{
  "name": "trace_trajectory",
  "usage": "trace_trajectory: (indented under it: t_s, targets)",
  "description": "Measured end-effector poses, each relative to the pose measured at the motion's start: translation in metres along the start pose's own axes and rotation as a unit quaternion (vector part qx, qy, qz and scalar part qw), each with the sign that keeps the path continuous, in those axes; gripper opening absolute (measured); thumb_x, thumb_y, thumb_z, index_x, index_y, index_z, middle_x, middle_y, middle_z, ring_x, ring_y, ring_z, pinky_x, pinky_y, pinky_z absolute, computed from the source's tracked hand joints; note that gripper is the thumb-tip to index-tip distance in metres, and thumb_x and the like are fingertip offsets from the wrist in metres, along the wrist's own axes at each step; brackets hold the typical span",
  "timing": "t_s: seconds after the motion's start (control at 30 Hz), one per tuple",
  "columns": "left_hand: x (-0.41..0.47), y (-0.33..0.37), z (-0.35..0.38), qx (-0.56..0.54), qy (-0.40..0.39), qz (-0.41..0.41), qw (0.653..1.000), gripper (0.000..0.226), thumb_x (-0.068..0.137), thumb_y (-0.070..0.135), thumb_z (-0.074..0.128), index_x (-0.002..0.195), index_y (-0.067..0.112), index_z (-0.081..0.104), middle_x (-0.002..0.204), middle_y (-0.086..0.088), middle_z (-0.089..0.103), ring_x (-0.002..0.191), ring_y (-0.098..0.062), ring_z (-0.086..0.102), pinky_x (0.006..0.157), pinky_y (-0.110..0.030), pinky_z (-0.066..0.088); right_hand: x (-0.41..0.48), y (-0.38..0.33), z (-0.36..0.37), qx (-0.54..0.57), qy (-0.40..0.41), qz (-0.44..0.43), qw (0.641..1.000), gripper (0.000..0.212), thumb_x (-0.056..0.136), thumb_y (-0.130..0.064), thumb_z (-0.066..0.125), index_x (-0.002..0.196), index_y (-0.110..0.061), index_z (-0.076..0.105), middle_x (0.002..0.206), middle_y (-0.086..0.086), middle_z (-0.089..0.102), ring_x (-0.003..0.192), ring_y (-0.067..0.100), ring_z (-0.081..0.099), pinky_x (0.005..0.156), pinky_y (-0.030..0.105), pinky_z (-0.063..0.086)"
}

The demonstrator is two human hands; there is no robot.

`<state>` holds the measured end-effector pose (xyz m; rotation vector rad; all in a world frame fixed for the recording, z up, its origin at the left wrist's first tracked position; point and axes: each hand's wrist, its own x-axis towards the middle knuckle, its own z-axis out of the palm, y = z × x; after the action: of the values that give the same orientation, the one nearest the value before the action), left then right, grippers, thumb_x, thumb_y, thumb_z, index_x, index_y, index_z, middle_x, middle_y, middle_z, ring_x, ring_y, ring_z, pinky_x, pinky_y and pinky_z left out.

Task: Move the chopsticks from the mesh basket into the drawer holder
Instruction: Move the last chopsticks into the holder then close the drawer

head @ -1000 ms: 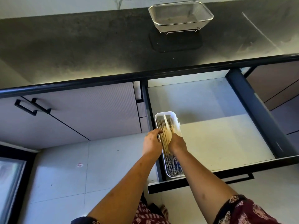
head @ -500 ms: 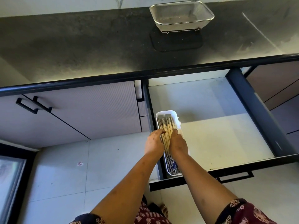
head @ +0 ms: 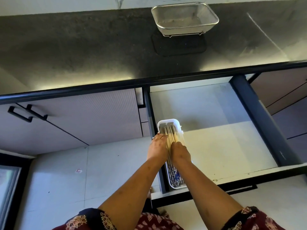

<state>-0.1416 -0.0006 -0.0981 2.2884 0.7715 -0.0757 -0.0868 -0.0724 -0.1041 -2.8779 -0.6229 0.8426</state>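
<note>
The wire mesh basket stands on the dark counter at the back and holds nothing. Below it the drawer is pulled out. A white holder sits along the drawer's left side, and several chopsticks lie flat inside it with their blue-patterned ends toward me. My left hand rests on the left of the bundle, fingers laid over the sticks. Fingers curled, my right hand presses on the bundle's right side. Both hands cover the sticks' middle.
A black mat lies under the basket on the counter. The drawer's dark right side rail runs toward me. A cabinet door with a black handle is at left, above the tiled floor.
The chopsticks, tilted up in my right hand a second ago, now lie flat in the holder. Both hands have settled lower onto the bundle.
</note>
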Motion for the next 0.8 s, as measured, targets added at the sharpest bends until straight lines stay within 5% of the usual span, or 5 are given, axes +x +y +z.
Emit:
trace_trajectory:
  t_s: [0.37,0.63,0.8]
  targets:
    - [-0.012,0.004,0.003,0.028,0.003,-0.001,1.0,0.039,0.097,0.015,0.04,0.136,0.01,0.043,0.144,-0.007,0.043,0.138,-0.021,0.031,0.116,-0.037,0.024,-0.006,0.018,-0.017,-0.065,0.004,-0.09,0.994,0.022,0.091,-0.006,0.042,0.105,-0.011,0.058,0.108,0.01,0.064,0.097,0.03,0.062,0.069,0.031,0.043]
    - [-0.069,0.051,0.031,-0.005,0.11,-0.044,0.993,0.044,0.091,0.002,0.039,0.135,0.007,0.045,0.145,-0.008,0.042,0.138,-0.021,0.029,0.114,-0.031,0.02,-0.049,0.079,-0.025,-0.034,0.067,-0.2,0.977,0.037,0.091,-0.011,0.046,0.127,-0.019,0.053,0.122,0.007,0.06,0.112,0.03,0.057,0.082,0.038,0.05]
    - [-0.109,0.086,0.054,0.05,0.13,-0.023,0.99,0.047,0.098,0.028,0.04,0.141,0.013,0.036,0.15,-0.003,0.036,0.141,-0.019,0.025,0.116,-0.035,0.018,-0.078,0.142,-0.046,-0.006,0.088,-0.22,0.972,0.039,0.098,-0.037,0.039,0.133,-0.02,0.044,0.129,0.005,0.056,0.12,0.028,0.049,0.087,0.04,0.046]
